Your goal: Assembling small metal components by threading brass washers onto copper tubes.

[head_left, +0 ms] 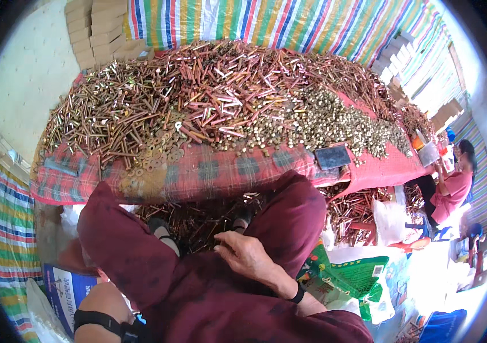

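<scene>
My right hand, with a black band at its wrist, hovers over or rests on my lap between my knees. Its fingers are loosely bent and slightly apart, with nothing visible in them. Of my left arm, the forearm with a black strap shows at the lower left; the hand's fingers are hidden or blurred beside my left thigh. Before my knees, a wide heap of copper-coloured bolts covers a bench. Flat washers lie at its near left edge, and small nut-like pieces spread to the right.
A red plaid cloth covers the bench's front. On its right sits a dark flat rectangular device. More bolts lie below. Bags, one green and white, stand right of me. Cartons are stacked behind; another person works far right.
</scene>
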Demonstrator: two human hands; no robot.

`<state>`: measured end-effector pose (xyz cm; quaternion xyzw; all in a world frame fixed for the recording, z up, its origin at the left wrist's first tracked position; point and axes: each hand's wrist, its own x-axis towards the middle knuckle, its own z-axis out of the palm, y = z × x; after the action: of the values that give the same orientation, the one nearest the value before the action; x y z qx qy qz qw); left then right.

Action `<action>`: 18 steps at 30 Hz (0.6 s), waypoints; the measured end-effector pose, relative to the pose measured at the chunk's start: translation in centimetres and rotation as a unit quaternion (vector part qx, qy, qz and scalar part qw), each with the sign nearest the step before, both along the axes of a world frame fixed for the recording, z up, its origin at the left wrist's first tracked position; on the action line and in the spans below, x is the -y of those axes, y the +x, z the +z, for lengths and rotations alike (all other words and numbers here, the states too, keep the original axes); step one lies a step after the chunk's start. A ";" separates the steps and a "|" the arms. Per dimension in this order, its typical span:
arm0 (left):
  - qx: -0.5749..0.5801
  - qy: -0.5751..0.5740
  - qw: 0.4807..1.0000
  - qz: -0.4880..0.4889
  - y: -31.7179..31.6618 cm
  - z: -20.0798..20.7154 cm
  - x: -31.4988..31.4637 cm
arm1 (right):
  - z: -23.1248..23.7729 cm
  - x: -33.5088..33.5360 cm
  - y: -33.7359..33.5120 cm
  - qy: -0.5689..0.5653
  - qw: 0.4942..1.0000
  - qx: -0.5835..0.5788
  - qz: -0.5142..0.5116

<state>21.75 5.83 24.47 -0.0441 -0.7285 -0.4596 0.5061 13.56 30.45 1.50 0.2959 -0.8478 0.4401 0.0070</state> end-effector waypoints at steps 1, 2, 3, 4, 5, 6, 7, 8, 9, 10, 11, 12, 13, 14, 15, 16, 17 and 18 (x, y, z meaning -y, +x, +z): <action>0.005 0.001 1.000 0.018 0.3 -0.7 0.3 | -0.5 0.0 0.1 -0.008 1.000 0.002 -0.006; 0.011 0.001 0.999 0.035 0.3 -1.2 0.3 | -0.5 -0.2 -0.1 -0.005 1.000 0.008 -0.006; 0.019 -0.003 0.998 0.055 0.7 -1.5 0.6 | -0.4 -0.1 0.0 -0.006 1.000 0.016 -0.003; 0.025 -0.010 0.997 0.074 -0.3 -0.7 -0.4 | -0.4 0.2 0.0 -0.008 1.000 0.013 -0.004; 0.031 -0.016 0.995 0.093 -1.5 0.0 -1.3 | -0.5 0.5 0.0 -0.008 1.000 0.010 -0.004; 0.041 -0.018 0.993 0.110 -1.1 -0.2 -0.8 | -0.6 0.0 0.1 -0.004 1.000 0.010 -0.005; 0.051 -0.020 0.990 0.127 -1.3 -0.7 -1.1 | -0.4 -0.4 -0.2 -0.001 1.000 0.011 -0.009; 0.064 -0.025 0.987 0.144 -0.3 -1.4 0.1 | -0.2 -0.4 -0.3 -0.002 1.000 0.018 -0.011; 0.077 -0.030 0.983 0.161 0.4 -2.0 1.0 | 0.0 -0.4 -0.2 -0.002 1.000 0.025 -0.012; 0.080 -0.035 0.976 0.200 1.7 -2.1 2.0 | 0.5 0.3 -0.1 0.006 0.999 0.038 0.003; 0.089 -0.034 0.972 0.215 1.7 -2.9 2.5 | 0.1 0.1 -0.3 0.012 0.999 0.037 -0.002; 0.099 -0.033 0.967 0.231 2.0 -4.0 3.6 | -0.5 0.3 -0.6 0.002 1.000 0.026 -0.001; 0.115 -0.036 0.966 0.230 3.4 -6.3 6.8 | -0.7 -0.8 -0.6 -0.009 1.000 0.021 -0.017; 0.122 -0.040 0.960 0.248 5.7 -8.3 10.1 | -0.3 -0.9 -0.6 -0.004 0.999 0.043 -0.024; 0.116 -0.050 0.947 0.294 12.3 -10.2 14.9 | 0.7 -0.2 -0.6 -0.016 0.999 0.030 0.003; 0.128 -0.036 0.940 0.314 10.3 -10.7 13.3 | 0.2 0.6 -0.6 0.000 1.000 0.028 0.007; 0.142 -0.038 0.934 0.326 8.1 -10.2 11.7 | -0.1 0.2 -0.6 0.001 0.999 0.033 0.002; 0.150 -0.043 0.924 0.348 5.8 -8.8 9.2 | -0.3 0.4 -0.8 0.008 0.999 0.041 -0.006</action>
<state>27.53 -3.33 15.71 0.2599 -0.7847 -0.2242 0.5162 12.71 30.06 1.23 0.2727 -0.8526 0.4448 -0.0281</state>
